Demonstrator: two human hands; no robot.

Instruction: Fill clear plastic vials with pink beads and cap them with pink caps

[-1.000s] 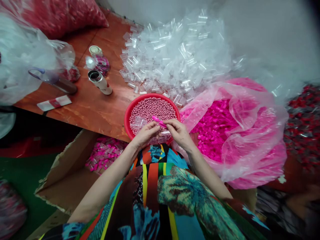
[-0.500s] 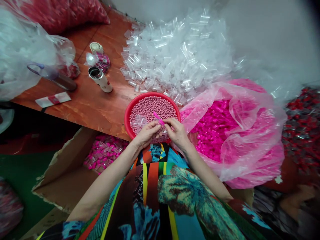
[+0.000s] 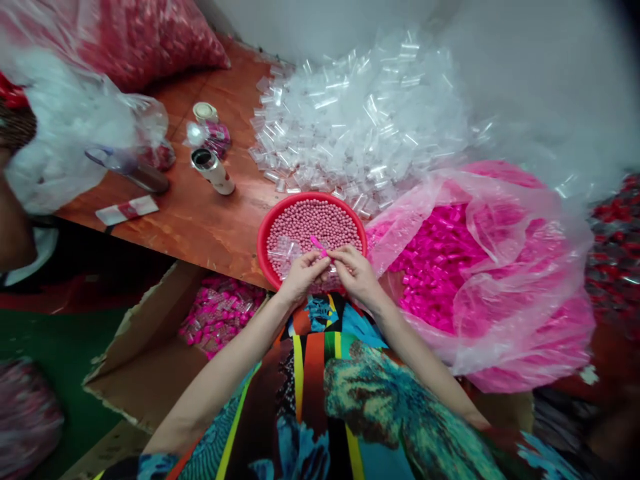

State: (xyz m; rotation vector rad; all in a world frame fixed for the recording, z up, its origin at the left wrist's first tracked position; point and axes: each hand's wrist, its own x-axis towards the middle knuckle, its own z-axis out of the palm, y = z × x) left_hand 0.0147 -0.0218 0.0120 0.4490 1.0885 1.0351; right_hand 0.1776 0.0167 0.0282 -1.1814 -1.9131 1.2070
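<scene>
My left hand (image 3: 303, 275) and my right hand (image 3: 354, 270) meet over the near side of a red basin (image 3: 262, 248). Between their fingertips is a small bright pink plastic piece (image 3: 319, 246), its narrow end sticking up and to the left. Both hands are closed in a pinch on it; its lower part is hidden by the fingers. Pink beads (image 3: 317, 220) fill the basin. Clear plastic pieces (image 3: 284, 251) lie on the beads beside my left hand.
Clear plastic pieces (image 3: 350, 120) are heaped behind the basin. On the right sits a bag (image 3: 530, 287) of pink parts (image 3: 440, 260). A cardboard box (image 3: 145, 353) at lower left holds pink-and-clear pieces (image 3: 220, 313). A cup (image 3: 214, 172) and bottle (image 3: 137, 170) stand left; a person's arm (image 3: 15, 220) shows there.
The whole scene has shifted slightly right and down in view. Both hands stay together on the pink piece. A person's arm has come into view at the left edge.
</scene>
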